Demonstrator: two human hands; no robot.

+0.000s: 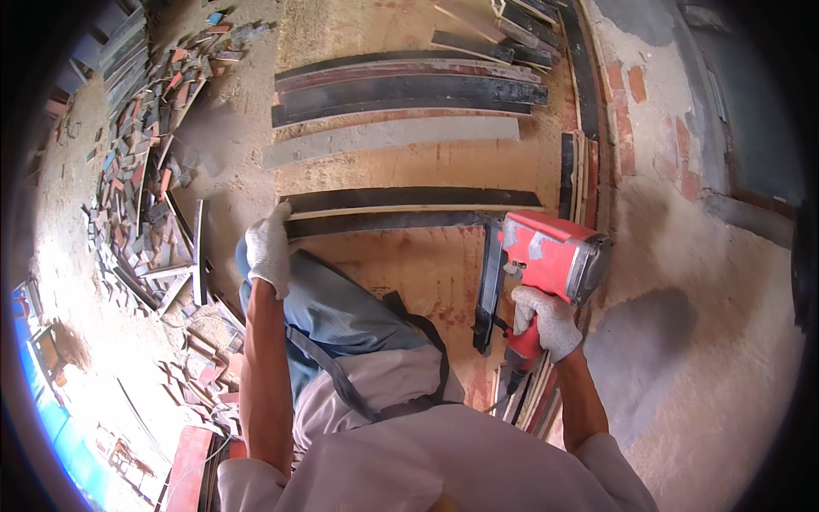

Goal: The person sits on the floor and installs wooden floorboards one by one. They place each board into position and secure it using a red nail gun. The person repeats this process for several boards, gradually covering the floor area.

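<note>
In a white work glove, my right hand [550, 322] is wrapped round the handle of a red nail gun [546, 247]. Its black magazine [488, 294] points down toward me, and its nose rests at or just over the right end of a black-faced wooden board [384, 223]. A second black-faced board [401, 199] lies along the far side of the first, with a pale wood edge showing between them. My gloved left hand [270, 253] grips the left end of the near board, its fingertips partly hidden by the glove's angle.
Several dark boards [409, 92] and a grey strip [392, 139] lie farther off on the plywood surface [444, 166]. Stacked strips [578, 175] line the right edge, beside a brick-patched wall [627, 128]. Wood offcuts [141, 196] are heaped at left. An air hose hangs from the nail gun.
</note>
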